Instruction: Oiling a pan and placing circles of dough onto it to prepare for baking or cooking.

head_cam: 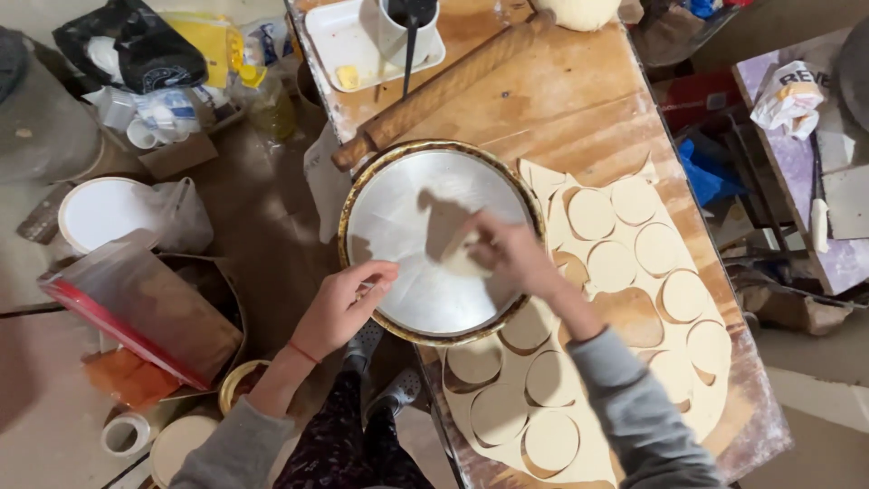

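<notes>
I see my left hand [339,303] gripping the near-left rim of the round silver metal tray with a gold edge [412,195], thumb on top of the rim and fingers curled around its edge. My right hand [502,254] reaches over the tray's right half and pinches a small pale disc of dough [462,258] between the fingertips, holding it over the tray's surface; whether the disc touches the metal I cannot tell.

To the right of my right hand and below it lies the rolled-out sheet of pale dough [674,376], cut through with many circles, spread over the floured wooden board [561,100]. Beyond the tray, away from both hands, the long wooden rolling pin [434,95] lies slantwise, its near end just past the tray's rim. Farther still sits a white rectangular tray [339,41] carrying a white mug [398,32] with a dark utensil in it. Left of my left hand, well apart, stands a round white-lidded tub [100,213].
</notes>
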